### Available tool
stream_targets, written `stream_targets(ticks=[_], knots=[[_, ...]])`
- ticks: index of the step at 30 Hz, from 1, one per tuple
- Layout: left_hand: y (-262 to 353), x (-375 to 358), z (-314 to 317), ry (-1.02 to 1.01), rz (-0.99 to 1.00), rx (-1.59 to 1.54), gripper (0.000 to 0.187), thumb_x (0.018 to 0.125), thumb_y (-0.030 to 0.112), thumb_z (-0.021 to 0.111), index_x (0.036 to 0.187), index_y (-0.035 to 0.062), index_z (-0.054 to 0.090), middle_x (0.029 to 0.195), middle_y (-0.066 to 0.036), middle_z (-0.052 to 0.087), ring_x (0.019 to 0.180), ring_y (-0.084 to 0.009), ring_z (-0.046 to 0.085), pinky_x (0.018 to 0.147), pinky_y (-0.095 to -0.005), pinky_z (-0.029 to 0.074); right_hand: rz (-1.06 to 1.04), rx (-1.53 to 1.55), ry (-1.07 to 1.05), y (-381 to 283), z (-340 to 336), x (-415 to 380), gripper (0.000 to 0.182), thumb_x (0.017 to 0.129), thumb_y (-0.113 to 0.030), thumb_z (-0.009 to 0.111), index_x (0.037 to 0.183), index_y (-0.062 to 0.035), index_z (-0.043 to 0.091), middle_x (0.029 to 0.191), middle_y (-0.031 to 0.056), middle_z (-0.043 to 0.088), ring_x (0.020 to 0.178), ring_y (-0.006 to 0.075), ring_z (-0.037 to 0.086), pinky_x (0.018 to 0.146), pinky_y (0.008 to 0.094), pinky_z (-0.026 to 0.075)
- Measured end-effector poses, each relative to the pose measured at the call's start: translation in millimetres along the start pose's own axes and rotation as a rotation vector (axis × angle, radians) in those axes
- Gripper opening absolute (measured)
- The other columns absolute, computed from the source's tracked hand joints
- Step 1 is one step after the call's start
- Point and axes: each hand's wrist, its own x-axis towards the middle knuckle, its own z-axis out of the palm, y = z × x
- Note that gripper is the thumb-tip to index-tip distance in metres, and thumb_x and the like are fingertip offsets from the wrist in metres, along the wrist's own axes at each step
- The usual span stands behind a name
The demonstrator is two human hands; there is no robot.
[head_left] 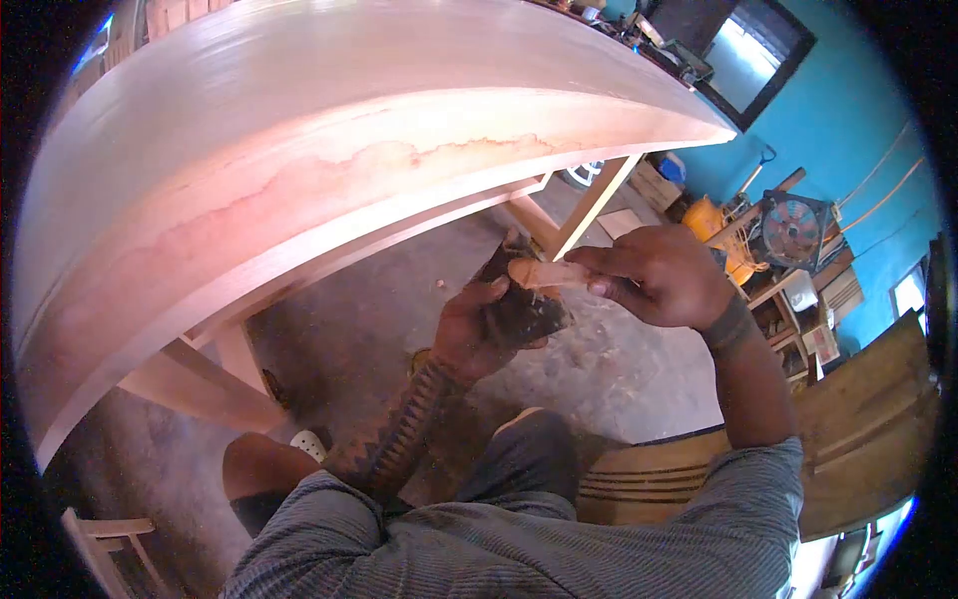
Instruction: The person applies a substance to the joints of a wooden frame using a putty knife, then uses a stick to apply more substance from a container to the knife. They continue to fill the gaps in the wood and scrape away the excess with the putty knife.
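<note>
Pinching a pale, smooth, round-ended piece (544, 274) between thumb and fingers of the right hand (659, 280); clasping a dark, rough-looking piece (539, 317) in the half-curled left hand (474, 324). Overlapping in view; cannot tell if touching. Held out from the wooden desk's (429, 150) curved, red-blotched edge, nearer its right corner, above open, grey floor (639, 374).

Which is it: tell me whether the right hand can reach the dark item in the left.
Likely yes: the right hand grips a pale piece, but the dark item in the left hand is close and nothing else visibly blocks the way.
</note>
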Motion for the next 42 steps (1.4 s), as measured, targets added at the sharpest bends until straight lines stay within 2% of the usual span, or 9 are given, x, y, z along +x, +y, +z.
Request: stream_targets(ticks=[6, 12, 19, 23, 26, 31, 35, 38, 42], knots=[[3, 1, 8, -0.112, 0.024, -0.077, 0.059, 0.094, 0.020, 0.065, 0.147, 0.0024, 0.046, 0.128, -0.016, 0.066, 0.107, -0.0300, 0.071, 0.090, -0.0504, 0.060, 0.027, -0.148, -0.046, -12, -25, 3, 0.033, 0.090, -0.027, 0.075, 0.121, -0.0146, 0.075, 0.067, 0.0089, 0.060, 0.063, 0.0294, 0.062, 0.058, 0.0435, 0.047], [0, 1, 1, -0.054, 0.055, -0.049, 0.063, 0.093, 0.018, 0.065, 0.149, -0.0003, 0.044, 0.130, -0.015, 0.065, 0.110, -0.0287, 0.070, 0.095, -0.0486, 0.060, 0.026, -0.191, -0.088, -12, -35, 2, 0.035, 0.089, -0.026, 0.076, 0.122, -0.0152, 0.075, 0.067, 0.0087, 0.058, 0.062, 0.0291, 0.061, 0.057, 0.0435, 0.046], [1, 5, -5, -0.229, 0.018, -0.159, 0.063, 0.093, 0.014, 0.063, 0.152, 0.0062, 0.042, 0.135, -0.016, 0.062, 0.113, -0.0302, 0.069, 0.096, -0.0521, 0.060, -0.021, 0.002, 0.046, -20, -11, 7, 0.036, 0.089, -0.023, 0.075, 0.124, -0.0140, 0.074, 0.071, 0.0102, 0.063, 0.065, 0.0292, 0.064, 0.059, 0.0431, 0.049], [1, 1, -12, -0.193, 0.026, -0.176, 0.064, 0.094, 0.014, 0.062, 0.154, 0.0080, 0.041, 0.137, -0.016, 0.060, 0.115, -0.0308, 0.068, 0.096, -0.0526, 0.059, -0.027, 0.034, 0.048, -7, 1, 1, 0.038, 0.088, -0.023, 0.076, 0.125, -0.0141, 0.073, 0.072, 0.0095, 0.064, 0.065, 0.0296, 0.064, 0.059, 0.0432, 0.049], [1, -2, -6, -0.134, 0.038, -0.153, 0.065, 0.094, 0.014, 0.061, 0.155, 0.0069, 0.040, 0.140, -0.017, 0.059, 0.119, -0.0313, 0.066, 0.097, -0.0527, 0.058, -0.014, -0.100, -0.025, -11, -8, -2, 0.040, 0.087, -0.023, 0.077, 0.127, -0.0144, 0.072, 0.072, 0.0089, 0.064, 0.065, 0.0298, 0.063, 0.059, 0.0435, 0.049], [0, -1, -25, -0.293, -0.069, -0.189, 0.068, 0.093, 0.017, 0.063, 0.155, 0.0036, 0.038, 0.146, -0.018, 0.055, 0.130, -0.0329, 0.058, 0.107, -0.0540, 0.051, 0.027, -0.226, -0.067, -16, -17, -8, 0.042, 0.087, -0.025, 0.077, 0.128, -0.0145, 0.072, 0.073, 0.0077, 0.063, 0.065, 0.0294, 0.062, 0.059, 0.0433, 0.048], [-7, 0, -20, -0.400, -0.059, -0.211, 0.070, 0.093, 0.019, 0.063, 0.155, 0.0016, 0.037, 0.147, -0.019, 0.054, 0.134, -0.0343, 0.055, 0.113, -0.0542, 0.045, 0.080, -0.285, -0.042, -13, -20, -10, 0.043, 0.087, -0.027, 0.077, 0.128, -0.0141, 0.071, 0.074, 0.0080, 0.064, 0.067, 0.0304, 0.063, 0.060, 0.0431, 0.049], [-8, 0, -11, -0.401, -0.022, -0.249, 0.069, 0.093, 0.019, 0.063, 0.155, 0.0019, 0.037, 0.147, -0.018, 0.054, 0.132, -0.0354, 0.057, 0.113, -0.0536, 0.045, 0.143, -0.100, -0.018, -14, -22, -11, 0.041, 0.095, -0.038, 0.068, 0.129, -0.0160, 0.069, 0.080, 0.0106, 0.065, 0.073, 0.0332, 0.066, 0.064, 0.0462, 0.052], [-10, -1, -34, -0.300, -0.042, -0.178, 0.066, 0.094, 0.018, 0.063, 0.153, 0.0038, 0.039, 0.145, -0.017, 0.055, 0.127, -0.0353, 0.061, 0.107, -0.0536, 0.051, -0.009, 0.147, 0.063, -6, 6, -18, 0.035, 0.100, -0.026, 0.065, 0.129, -0.0075, 0.068, 0.083, 0.0121, 0.068, 0.073, 0.0312, 0.066, 0.065, 0.0435, 0.052]])
